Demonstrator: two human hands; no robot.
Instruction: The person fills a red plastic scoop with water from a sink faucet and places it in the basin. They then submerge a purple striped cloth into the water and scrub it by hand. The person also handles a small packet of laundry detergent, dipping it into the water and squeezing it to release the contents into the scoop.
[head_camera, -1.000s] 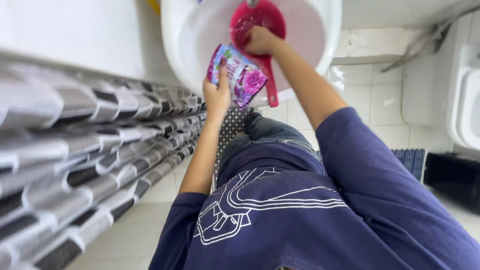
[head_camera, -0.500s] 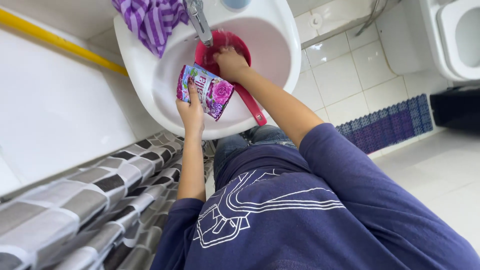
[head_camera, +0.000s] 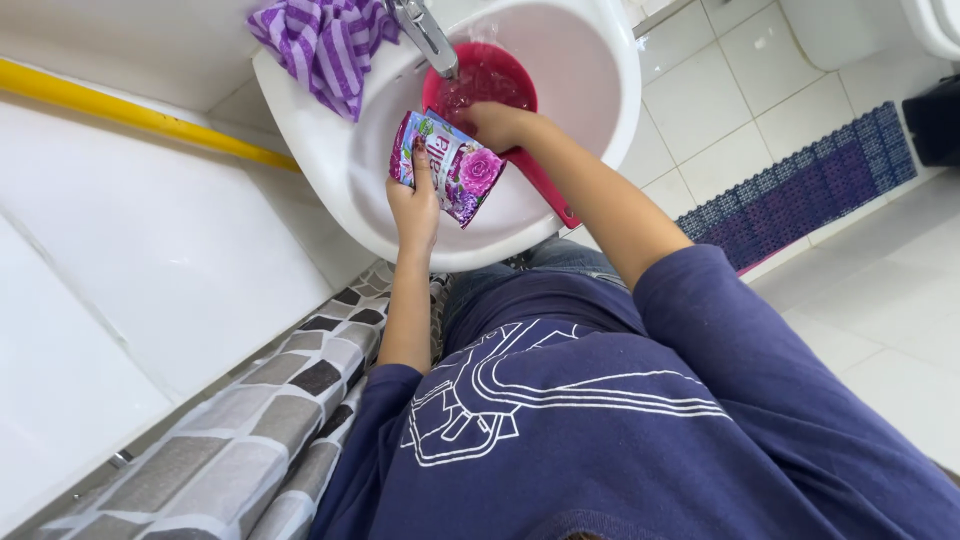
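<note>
Sink (head_camera: 600, 150): white basin, tap (head_camera: 425, 35) over it, purple striped cloth (head_camera: 325, 45) on rim.
Red scoop (head_camera: 480, 85): sits in basin under tap, water inside; filling looks well under way. Handle runs toward me.
Sachet (head_camera: 450, 165): purple flowered pack, over basin; whether opened, cannot tell.
My left hand (head_camera: 415, 205): fingers closed round sachet's lower edge.
My right hand (head_camera: 500, 125): curled at scoop rim, touching sachet top; exact hold hidden.

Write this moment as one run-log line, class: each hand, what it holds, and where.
left hand: holds purple flowered sachet | right hand: grips red scoop under tap | place: white sink | nearby: striped cloth
</note>
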